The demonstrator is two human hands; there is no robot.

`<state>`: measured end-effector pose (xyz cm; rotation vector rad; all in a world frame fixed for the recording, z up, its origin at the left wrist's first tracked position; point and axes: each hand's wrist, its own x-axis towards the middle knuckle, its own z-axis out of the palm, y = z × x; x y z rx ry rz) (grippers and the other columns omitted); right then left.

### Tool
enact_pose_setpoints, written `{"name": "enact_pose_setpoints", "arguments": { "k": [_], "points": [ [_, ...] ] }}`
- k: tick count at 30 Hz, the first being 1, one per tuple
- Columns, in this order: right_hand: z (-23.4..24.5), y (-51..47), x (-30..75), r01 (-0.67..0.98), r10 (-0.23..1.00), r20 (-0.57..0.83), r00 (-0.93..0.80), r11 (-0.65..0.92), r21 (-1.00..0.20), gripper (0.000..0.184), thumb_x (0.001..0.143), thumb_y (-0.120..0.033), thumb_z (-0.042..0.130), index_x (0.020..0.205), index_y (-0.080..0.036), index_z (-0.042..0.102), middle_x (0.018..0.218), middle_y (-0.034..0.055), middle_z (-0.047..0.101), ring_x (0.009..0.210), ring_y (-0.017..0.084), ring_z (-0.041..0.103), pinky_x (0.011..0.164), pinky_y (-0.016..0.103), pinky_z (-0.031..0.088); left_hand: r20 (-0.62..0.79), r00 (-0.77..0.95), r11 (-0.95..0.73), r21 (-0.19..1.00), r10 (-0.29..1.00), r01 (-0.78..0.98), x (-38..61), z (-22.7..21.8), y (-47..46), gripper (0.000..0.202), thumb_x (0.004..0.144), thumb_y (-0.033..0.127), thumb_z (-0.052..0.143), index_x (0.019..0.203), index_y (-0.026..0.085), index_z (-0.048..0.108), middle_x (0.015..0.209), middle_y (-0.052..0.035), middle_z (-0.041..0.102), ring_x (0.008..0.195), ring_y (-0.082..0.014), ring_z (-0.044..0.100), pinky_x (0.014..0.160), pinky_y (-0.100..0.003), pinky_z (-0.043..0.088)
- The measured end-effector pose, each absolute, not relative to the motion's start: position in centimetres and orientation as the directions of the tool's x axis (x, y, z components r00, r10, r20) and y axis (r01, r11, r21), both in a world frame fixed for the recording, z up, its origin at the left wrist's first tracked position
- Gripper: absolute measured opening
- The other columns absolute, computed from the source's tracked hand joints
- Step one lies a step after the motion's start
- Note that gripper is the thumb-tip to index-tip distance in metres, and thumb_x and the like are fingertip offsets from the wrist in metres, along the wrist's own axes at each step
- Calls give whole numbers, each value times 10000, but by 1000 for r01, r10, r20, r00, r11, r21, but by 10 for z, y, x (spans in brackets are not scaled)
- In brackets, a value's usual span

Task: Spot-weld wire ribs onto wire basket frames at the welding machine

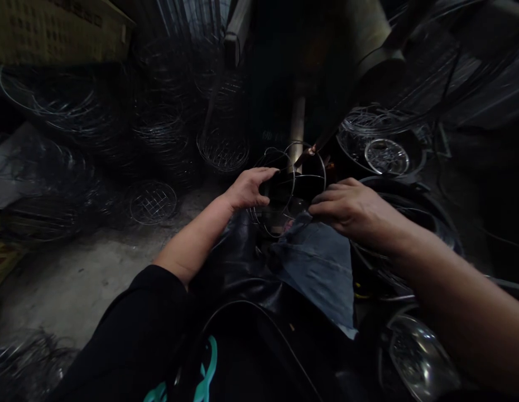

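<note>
My left hand (pixel 248 188) curls around the left side of a round wire frame (pixel 293 180), fingers closed on its rings. My right hand (pixel 347 207) grips the frame's lower right side with bent fingers. The frame is made of thin metal rings and is held upright over my lap, close to a dark machine part with a copper-coloured tip (pixel 312 149) touching its top edge. Below the hands lie a black apron (pixel 243 279) and a blue cloth (pixel 318 268) on my knees.
Stacks of finished wire baskets (pixel 222 149) and wire grids (pixel 153 202) fill the dim floor at left and behind. A pile of wire rings (pixel 376 151) sits at right on a tray. A shiny metal dish (pixel 418 357) lies at lower right. Bare concrete floor (pixel 75 279) is at lower left.
</note>
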<state>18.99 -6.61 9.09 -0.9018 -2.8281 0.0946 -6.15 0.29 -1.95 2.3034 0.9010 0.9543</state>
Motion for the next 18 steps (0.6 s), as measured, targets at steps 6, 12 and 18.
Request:
{"name": "enact_pose_setpoints", "arguments": {
  "k": [6,12,18],
  "points": [
    [51,-100,199,633,884,413,-221,452,-628,302,804,-271,667,1103,-228,674,1125,80,692,877,217,645,765,372,500,512,419,-657,651,750,381,-45,-54,0,725,624,299,809,1292,146,571,1278,-159,624,1196,-305,582,1032,-482,457],
    [16,-89,198,-21,980,-158,121,-156,-987,374,544,-373,851,828,-166,723,597,-1,627,483,119,522,483,266,431,541,302,-620,699,785,358,-27,-71,-1,688,632,378,824,1239,140,607,1239,-154,648,1170,-283,600,1039,-469,462],
    [25,-70,201,-142,974,-227,-8,-226,-964,337,490,-296,885,769,-168,745,662,9,668,501,94,524,457,223,414,416,262,-476,848,871,233,-15,-74,-2,768,606,405,840,1273,125,582,1264,-162,618,1149,-272,610,958,-427,532]
  ]
}}
